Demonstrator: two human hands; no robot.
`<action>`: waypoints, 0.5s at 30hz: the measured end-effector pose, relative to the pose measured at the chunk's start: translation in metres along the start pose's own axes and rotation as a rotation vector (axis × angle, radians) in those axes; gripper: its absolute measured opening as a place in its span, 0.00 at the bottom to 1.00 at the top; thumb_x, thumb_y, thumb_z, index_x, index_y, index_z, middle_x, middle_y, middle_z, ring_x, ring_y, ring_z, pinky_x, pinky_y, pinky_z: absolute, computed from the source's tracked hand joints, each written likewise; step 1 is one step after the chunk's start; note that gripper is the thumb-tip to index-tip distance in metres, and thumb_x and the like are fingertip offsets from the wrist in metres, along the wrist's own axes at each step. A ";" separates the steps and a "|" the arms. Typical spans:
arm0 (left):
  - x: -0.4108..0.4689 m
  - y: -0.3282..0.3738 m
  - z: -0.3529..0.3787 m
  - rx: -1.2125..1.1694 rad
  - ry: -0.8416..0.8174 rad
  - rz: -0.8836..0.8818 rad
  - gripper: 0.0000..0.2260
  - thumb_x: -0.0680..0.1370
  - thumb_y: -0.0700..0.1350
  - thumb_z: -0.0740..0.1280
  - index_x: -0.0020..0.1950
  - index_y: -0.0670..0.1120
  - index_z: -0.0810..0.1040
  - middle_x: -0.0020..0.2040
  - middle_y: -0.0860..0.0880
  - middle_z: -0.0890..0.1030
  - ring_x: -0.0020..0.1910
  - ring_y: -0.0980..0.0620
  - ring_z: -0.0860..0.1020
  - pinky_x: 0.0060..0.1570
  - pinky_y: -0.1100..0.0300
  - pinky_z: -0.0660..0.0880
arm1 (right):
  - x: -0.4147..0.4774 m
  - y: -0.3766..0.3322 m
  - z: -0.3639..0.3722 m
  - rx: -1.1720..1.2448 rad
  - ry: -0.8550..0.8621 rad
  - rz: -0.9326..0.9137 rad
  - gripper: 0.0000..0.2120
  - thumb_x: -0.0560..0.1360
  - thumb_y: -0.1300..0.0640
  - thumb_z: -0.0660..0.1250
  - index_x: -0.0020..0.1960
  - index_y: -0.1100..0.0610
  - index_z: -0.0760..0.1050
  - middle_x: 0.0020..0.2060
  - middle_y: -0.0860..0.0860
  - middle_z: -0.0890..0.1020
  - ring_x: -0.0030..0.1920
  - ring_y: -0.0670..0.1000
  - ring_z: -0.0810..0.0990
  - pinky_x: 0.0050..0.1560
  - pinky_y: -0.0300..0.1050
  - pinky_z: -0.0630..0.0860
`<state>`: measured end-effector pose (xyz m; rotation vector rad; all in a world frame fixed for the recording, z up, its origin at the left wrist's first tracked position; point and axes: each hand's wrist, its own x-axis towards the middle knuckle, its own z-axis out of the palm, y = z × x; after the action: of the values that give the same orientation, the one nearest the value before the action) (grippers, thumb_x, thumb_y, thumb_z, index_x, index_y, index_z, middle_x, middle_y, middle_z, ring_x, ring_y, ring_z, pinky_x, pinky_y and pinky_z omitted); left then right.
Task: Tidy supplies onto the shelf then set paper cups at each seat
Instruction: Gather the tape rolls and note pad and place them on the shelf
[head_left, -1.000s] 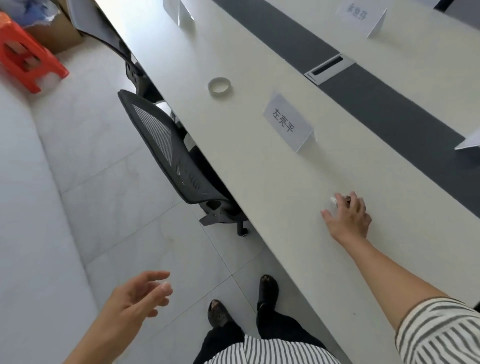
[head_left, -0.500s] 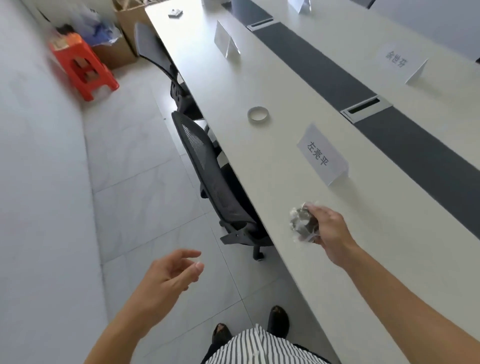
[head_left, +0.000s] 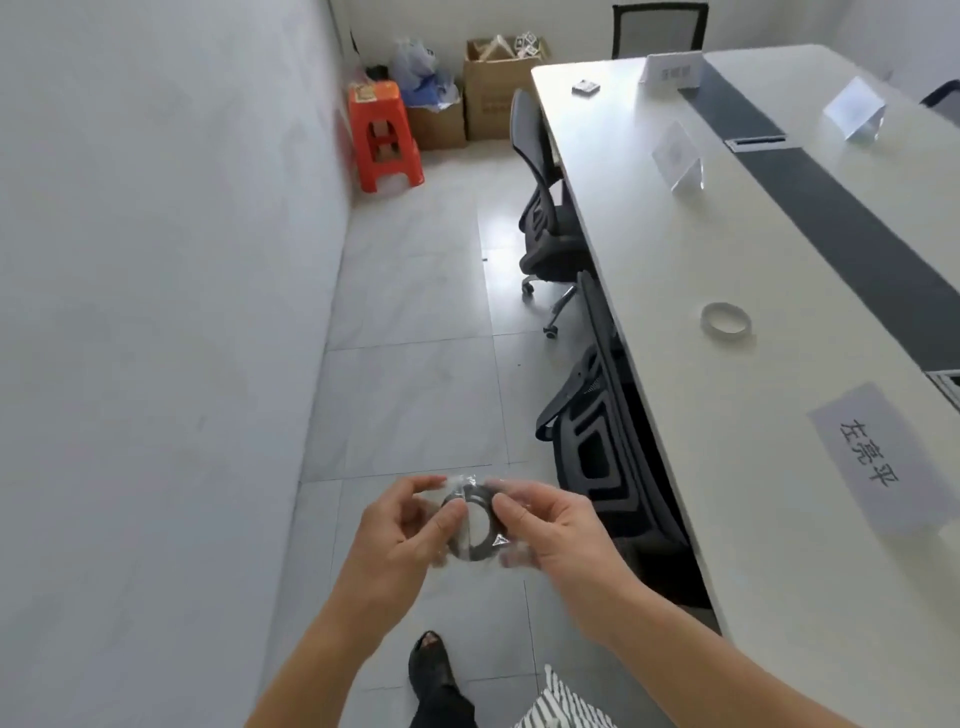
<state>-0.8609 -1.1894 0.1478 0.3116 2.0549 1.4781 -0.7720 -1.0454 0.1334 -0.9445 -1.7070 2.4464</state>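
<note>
A dark roll of tape in a clear plastic wrapper is held over the floor in front of me. My left hand pinches its left side and my right hand pinches its right side. A clear tape roll lies flat on the long white table to my right. A small dark packet lies near the table's far end. No paper cups and no shelf are in view.
White name cards stand along the table. Two black mesh chairs are tucked at its left edge. An orange stool and cardboard boxes sit at the far wall. A grey wall runs along my left.
My right hand lifted the wrapped tape off the table and brought it in front of me. My left hand rose and took hold of its other side. My view turned down the aisle.
</note>
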 end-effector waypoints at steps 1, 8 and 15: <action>0.008 -0.001 -0.016 -0.034 0.027 0.000 0.10 0.74 0.44 0.70 0.54 0.47 0.77 0.36 0.44 0.82 0.33 0.52 0.80 0.35 0.62 0.78 | 0.012 -0.002 0.016 0.001 -0.011 0.009 0.09 0.76 0.61 0.68 0.55 0.59 0.82 0.48 0.59 0.86 0.44 0.53 0.83 0.43 0.48 0.80; 0.072 0.001 -0.116 -0.088 0.140 0.018 0.10 0.77 0.39 0.68 0.55 0.52 0.77 0.44 0.42 0.82 0.41 0.49 0.82 0.41 0.60 0.80 | 0.091 -0.020 0.115 -0.108 -0.022 0.011 0.11 0.72 0.62 0.73 0.54 0.58 0.78 0.45 0.62 0.85 0.43 0.56 0.85 0.47 0.47 0.79; 0.156 0.015 -0.146 -0.072 0.191 -0.037 0.09 0.79 0.37 0.60 0.46 0.47 0.79 0.39 0.46 0.79 0.38 0.51 0.76 0.37 0.59 0.74 | 0.159 -0.049 0.110 -0.279 0.023 0.035 0.07 0.76 0.56 0.69 0.53 0.55 0.80 0.44 0.53 0.87 0.43 0.47 0.85 0.45 0.39 0.77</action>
<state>-1.0729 -1.2200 0.1428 0.1060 2.1362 1.6080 -0.9703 -1.0653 0.1260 -1.0276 -2.0791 2.2449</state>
